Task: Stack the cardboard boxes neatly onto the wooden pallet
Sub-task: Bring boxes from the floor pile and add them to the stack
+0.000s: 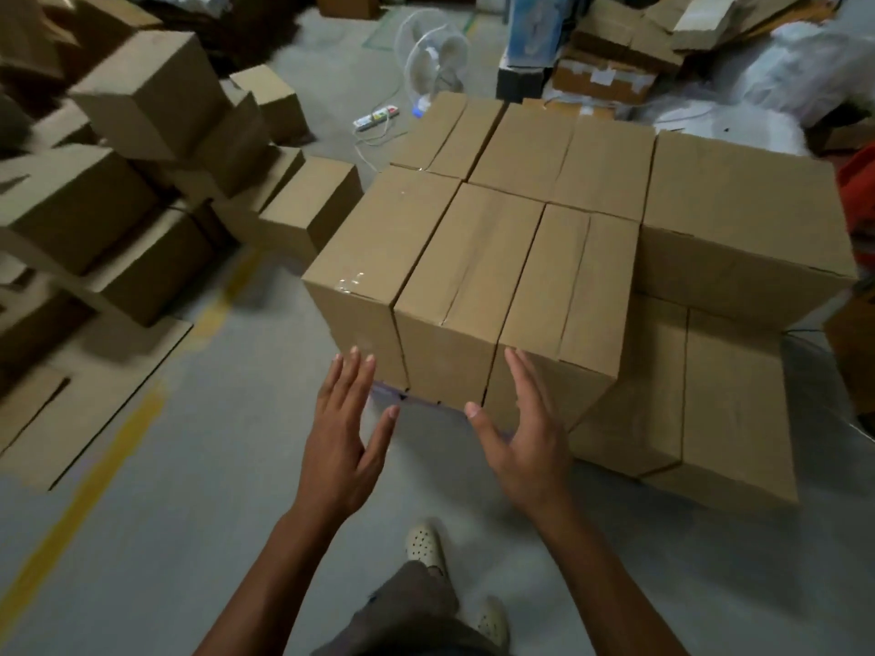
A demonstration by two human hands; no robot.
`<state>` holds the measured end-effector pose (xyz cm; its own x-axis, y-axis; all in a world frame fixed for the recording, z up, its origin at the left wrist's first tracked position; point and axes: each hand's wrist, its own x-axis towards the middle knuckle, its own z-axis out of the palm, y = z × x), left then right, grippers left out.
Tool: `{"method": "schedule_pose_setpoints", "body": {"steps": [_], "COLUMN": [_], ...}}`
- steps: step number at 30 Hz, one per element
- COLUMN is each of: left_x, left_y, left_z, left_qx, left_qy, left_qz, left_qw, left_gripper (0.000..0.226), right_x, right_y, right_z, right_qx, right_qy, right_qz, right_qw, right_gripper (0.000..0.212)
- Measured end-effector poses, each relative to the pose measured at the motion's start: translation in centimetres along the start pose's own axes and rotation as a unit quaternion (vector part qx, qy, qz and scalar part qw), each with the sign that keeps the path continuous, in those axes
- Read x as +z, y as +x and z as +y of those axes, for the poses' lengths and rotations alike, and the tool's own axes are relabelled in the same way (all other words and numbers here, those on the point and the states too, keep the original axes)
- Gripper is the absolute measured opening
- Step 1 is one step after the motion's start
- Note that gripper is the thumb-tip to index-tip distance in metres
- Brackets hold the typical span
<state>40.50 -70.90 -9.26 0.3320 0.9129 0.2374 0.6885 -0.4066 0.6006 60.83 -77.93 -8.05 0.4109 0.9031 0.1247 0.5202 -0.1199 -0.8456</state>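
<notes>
A block of stacked cardboard boxes (pixel 521 220) fills the middle and right of the head view, with a lower row of boxes (pixel 686 400) at its right front. The pallet under them is hidden. My left hand (pixel 343 442) and my right hand (pixel 523 437) are held out flat, fingers spread, just in front of the near face of the front middle box (pixel 468 277). Neither hand holds anything. The right fingertips overlap the lower face of the box next to it (pixel 568 286); contact is unclear.
A loose heap of cardboard boxes (pixel 142 149) lies on the floor to the left, with flat cardboard sheets (pixel 90 395) beside a yellow floor line (pixel 94 475). A white fan (pixel 435 59) and a power strip (pixel 376 118) sit behind the stack. My feet (pixel 426 546) stand on grey floor.
</notes>
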Motion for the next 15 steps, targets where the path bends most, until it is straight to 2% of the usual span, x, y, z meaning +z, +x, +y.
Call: {"method": "schedule_pose_setpoints", "body": {"steps": [4, 9, 12, 15], "left_x": [-3.6, -8.3, -11.2, -13.6], "left_y": [-2.1, -1.7, 0.0, 2.1], "left_z": [-4.4, -11.6, -17.9, -25.7], "left_qx": [-0.063, -0.12, -0.14, -0.167], "left_qy": [0.021, 0.027, 0.021, 0.015], "left_qz": [0.035, 0.087, 0.102, 0.084], "left_qw": [0.997, 0.989, 0.985, 0.982], "left_gripper": [0.067, 0.067, 0.066, 0.068], "right_x": [4.7, 12.6, 18.9, 26.1], "right_y": [0.0, 2.5, 5.0, 7.8], "right_z": [-3.5, -7.7, -10.4, -12.2], "right_qx": [-0.011, -0.051, -0.066, -0.058], "right_qy": [-0.003, -0.012, -0.022, -0.045], "right_qz": [-0.077, -0.136, -0.158, -0.184], "right_qw": [0.997, 0.989, 0.985, 0.98], "right_gripper": [0.076, 0.069, 0.068, 0.068]}}
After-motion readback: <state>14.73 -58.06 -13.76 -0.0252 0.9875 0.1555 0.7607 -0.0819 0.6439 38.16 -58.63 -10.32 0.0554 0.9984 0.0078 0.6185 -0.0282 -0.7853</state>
